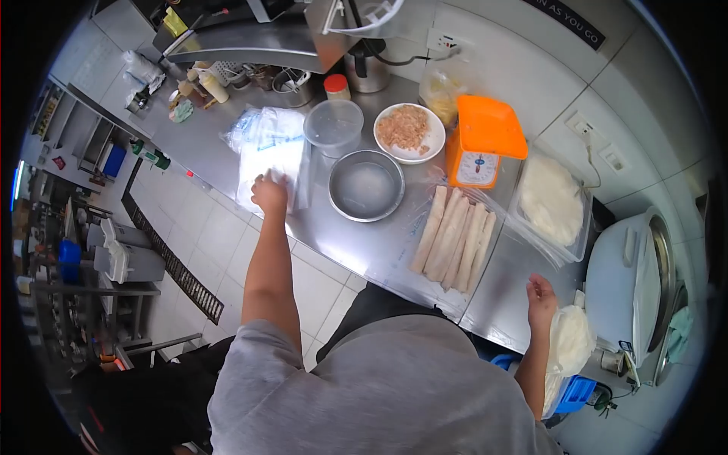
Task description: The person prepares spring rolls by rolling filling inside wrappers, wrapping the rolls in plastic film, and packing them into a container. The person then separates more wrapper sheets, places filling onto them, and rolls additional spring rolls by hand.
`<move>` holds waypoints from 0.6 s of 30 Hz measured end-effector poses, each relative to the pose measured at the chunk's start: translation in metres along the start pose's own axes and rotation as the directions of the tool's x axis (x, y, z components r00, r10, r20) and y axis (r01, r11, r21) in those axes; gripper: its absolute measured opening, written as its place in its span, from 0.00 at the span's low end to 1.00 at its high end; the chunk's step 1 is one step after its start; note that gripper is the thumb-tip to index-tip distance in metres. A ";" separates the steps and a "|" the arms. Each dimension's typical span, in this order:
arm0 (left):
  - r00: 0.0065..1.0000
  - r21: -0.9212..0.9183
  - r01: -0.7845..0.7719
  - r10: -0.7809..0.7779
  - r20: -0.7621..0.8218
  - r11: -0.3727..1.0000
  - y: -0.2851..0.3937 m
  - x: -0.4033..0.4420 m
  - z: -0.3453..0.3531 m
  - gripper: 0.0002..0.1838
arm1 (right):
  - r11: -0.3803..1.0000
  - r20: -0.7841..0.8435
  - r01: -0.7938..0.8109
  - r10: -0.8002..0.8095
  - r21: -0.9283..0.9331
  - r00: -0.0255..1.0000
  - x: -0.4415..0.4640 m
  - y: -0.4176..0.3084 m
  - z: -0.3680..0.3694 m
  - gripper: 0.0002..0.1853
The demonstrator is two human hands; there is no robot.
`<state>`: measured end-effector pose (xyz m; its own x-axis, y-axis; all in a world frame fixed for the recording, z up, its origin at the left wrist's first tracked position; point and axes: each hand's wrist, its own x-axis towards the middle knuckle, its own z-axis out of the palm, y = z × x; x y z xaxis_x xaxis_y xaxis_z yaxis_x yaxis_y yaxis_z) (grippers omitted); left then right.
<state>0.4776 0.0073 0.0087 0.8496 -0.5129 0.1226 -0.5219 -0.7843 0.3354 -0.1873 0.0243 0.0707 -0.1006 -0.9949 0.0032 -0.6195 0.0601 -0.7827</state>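
Observation:
My left hand (271, 192) rests on a stack of clear plastic bags (262, 155) at the left of the steel counter, fingers slightly bent and apart. My right hand (541, 297) hangs over the counter's front right edge, fingers loosely curled and apart, holding nothing. Nearest to it is a clear bag with white contents (570, 341). Between my hands, several pale rolls (453, 239) lie side by side on a plastic sheet. A round metal pan (367, 186) with a little cloudy liquid stands right of the bags.
Behind stand a clear plastic tub (334, 127), a white bowl of minced meat (409, 130) and an orange kitchen scale (479, 144). A clear container of white food (552, 199) and a large pale tub (626, 277) are on the right. Jars and a jug (367, 67) line the back.

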 end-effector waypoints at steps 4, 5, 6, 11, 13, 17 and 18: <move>0.940 0.031 -0.281 0.281 -0.192 0.959 -0.002 -0.001 0.012 0.21 | 0.978 0.015 0.133 -0.133 -0.159 0.991 0.004 -0.042 0.021 0.13; 0.899 0.012 -0.334 0.322 -0.297 0.943 0.001 0.001 0.011 0.21 | 0.969 0.014 0.171 -0.171 -0.180 0.985 0.006 -0.052 0.026 0.13; 0.962 -0.201 -0.205 0.160 -0.219 0.958 0.009 0.000 0.000 0.20 | 0.958 0.015 0.207 -0.208 -0.198 0.978 0.007 -0.063 0.030 0.13; 0.741 -0.742 0.639 -0.098 0.665 -0.202 0.022 0.035 -0.015 0.15 | 0.937 0.072 0.333 -0.327 -0.102 0.942 0.010 -0.112 0.072 0.14; 0.576 -0.335 0.796 0.461 0.676 -0.504 0.021 0.058 -0.018 0.15 | 0.925 0.121 0.380 -0.380 0.018 0.917 0.010 -0.143 0.091 0.15; 0.772 -0.908 0.419 0.521 0.364 0.013 0.141 -0.057 -0.133 0.27 | 0.925 0.257 0.305 -0.359 0.227 0.897 0.006 -0.181 0.118 0.29; 0.611 -0.934 0.327 0.721 0.326 0.146 0.155 -0.089 -0.147 0.29 | 0.915 0.260 0.229 -0.322 0.331 0.910 0.006 -0.189 0.122 0.35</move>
<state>0.3323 -0.0176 0.1867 0.1183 -0.9929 0.0121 0.2724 0.0442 0.9612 0.0239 -0.0026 0.1429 0.3101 -0.9462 0.0927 -0.3320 -0.1992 -0.9220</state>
